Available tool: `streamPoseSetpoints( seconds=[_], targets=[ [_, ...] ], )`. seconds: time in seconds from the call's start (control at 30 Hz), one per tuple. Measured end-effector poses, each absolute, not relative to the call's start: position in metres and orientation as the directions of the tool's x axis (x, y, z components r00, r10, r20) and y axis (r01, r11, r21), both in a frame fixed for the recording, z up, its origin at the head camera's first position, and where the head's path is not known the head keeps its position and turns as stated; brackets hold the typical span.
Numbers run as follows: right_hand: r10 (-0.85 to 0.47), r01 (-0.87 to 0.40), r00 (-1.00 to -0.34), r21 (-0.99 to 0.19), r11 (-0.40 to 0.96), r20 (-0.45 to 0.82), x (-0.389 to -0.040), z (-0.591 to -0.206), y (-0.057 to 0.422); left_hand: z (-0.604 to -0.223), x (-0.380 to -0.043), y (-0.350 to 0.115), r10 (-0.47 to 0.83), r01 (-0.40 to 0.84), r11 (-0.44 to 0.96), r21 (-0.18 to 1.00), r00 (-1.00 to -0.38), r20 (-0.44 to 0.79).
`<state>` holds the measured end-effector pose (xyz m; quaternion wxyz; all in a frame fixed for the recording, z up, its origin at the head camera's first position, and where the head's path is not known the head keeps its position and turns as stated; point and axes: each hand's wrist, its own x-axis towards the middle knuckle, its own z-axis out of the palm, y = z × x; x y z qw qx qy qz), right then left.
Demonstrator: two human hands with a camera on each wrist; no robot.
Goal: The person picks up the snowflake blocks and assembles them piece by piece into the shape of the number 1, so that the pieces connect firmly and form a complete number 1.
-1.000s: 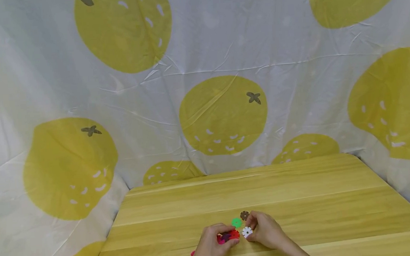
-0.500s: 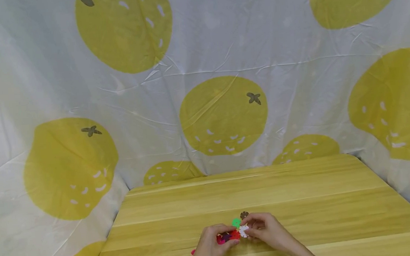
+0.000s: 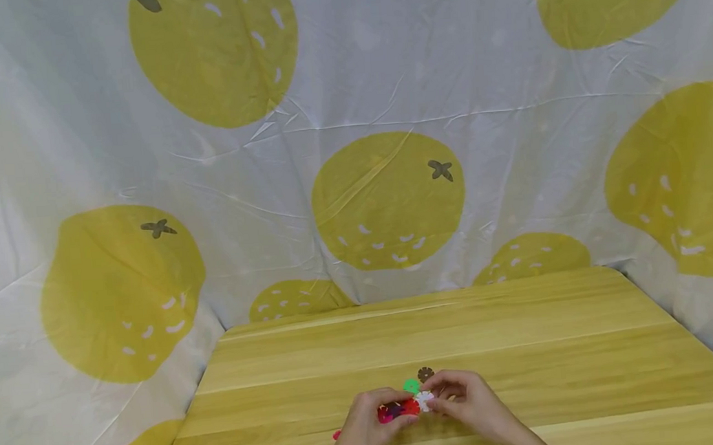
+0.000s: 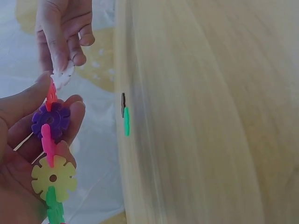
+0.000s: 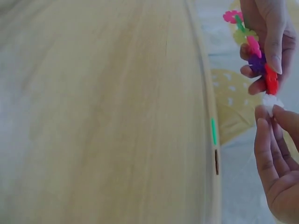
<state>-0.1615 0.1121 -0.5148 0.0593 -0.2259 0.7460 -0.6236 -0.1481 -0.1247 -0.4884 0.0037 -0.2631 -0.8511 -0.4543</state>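
My left hand (image 3: 368, 421) holds a chain of interlocked notched plastic discs, thumb and fingers around it. In the left wrist view the chain shows a red disc (image 4: 51, 94), a purple disc (image 4: 51, 120), a pink disc (image 4: 48, 144), a pale yellow disc (image 4: 53, 178) and a green disc (image 4: 54, 207). Its far end is a pink disc (image 5: 232, 17) in the right wrist view. My right hand (image 3: 468, 401) pinches a white disc (image 5: 271, 101) between thumb and fingertips. That white disc meets the red disc's edge; how deeply they interlock I cannot tell.
A loose green disc (image 3: 411, 385) and a brown disc (image 3: 426, 374) lie on the wooden table (image 3: 525, 321) just beyond the hands. Behind the table hangs a pale curtain (image 3: 502, 171) printed with yellow fruit.
The right hand has moved left, bringing the white disc from apart to against the red one, and its fingers have shifted on the disc. The left hand stays almost in place.
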Motion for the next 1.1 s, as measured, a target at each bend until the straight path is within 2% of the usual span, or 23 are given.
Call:
streamPoseSetpoints(
  seconds=[0.4, 0.67, 0.93, 1.1],
  targets=[
    [-0.439, -0.295, -0.868, -0.952, 0.08, 0.231, -0.159, -0.5118, 0.1136, -0.4853, -0.1504, -0.1262, 0.445, 0.397, 0.429, 0.812, -0.875, 0.193],
    [-0.459, -0.374, -0.838, -0.923, 0.091, 0.294, -0.1598, -0.5142, 0.113, -0.4849, -0.1501, -0.1264, 0.5, 0.433, 0.404, 0.806, -0.842, 0.201],
    [-0.48, -0.349, -0.822, -0.937, -0.001, 0.307, -0.1585, -0.5164, 0.1133, -0.4801, -0.1498, -0.1297, 0.483, 0.391, 0.391, 0.833, -0.858, 0.176],
    [-0.528, -0.359, -0.783, -0.932, -0.046, 0.328, -0.1573, -0.515, 0.1122, -0.4799, -0.1489, -0.1325, 0.498, 0.406, 0.404, 0.82, -0.849, 0.175]
  ],
)
